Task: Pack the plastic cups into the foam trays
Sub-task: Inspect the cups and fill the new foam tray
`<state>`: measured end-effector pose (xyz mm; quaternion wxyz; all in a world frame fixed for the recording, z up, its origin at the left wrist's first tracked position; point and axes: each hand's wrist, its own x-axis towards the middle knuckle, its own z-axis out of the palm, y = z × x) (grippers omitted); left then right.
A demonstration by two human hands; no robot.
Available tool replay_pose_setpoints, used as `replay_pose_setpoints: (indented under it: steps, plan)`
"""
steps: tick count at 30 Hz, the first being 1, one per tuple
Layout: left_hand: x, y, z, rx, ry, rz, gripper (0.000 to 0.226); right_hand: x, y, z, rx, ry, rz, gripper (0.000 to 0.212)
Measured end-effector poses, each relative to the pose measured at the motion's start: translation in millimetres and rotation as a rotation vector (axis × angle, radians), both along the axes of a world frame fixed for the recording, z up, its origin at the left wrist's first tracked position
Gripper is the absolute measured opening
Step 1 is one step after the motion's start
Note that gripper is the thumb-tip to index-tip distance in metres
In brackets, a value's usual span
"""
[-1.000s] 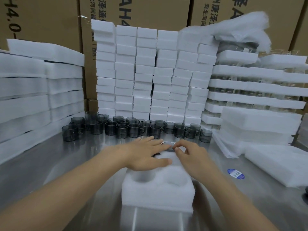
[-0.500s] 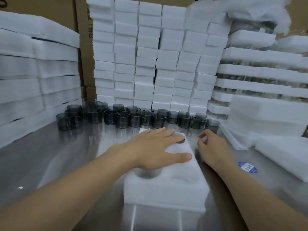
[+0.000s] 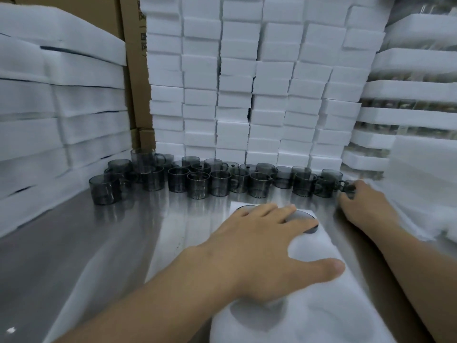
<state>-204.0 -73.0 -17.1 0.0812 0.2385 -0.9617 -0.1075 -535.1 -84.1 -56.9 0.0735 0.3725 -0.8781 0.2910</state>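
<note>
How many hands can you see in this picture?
2. The left hand lies flat on the foam tray in front; the right hand is farther back, at the right end of the row of cups. No other hand shows.

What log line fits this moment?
left hand flat on foam tray, over seated cup | right hand at end cup of row, grip unclear | near pocket empty

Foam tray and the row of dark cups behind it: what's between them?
Nothing, in the head view: just a bare strip of steel table separates the foam tray from the row of cups.
</note>
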Motion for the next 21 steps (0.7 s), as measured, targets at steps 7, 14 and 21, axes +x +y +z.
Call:
replay_pose_setpoints:
  steps: [7,14,21]
  plan:
    - [0,1,0,-0.008,0.006,-0.013,0.077,3,17,-2,-0.193,-0.059,0.01,0.02]
    - [-1,2,-3,-0.025,0.05,0.03,0.082,45,65,-2,-0.125,0.044,0.022,0.022]
    - [21,30,4,-0.158,0.326,0.183,0.04,123,130,4,-0.102,0.251,0.158,0.021]
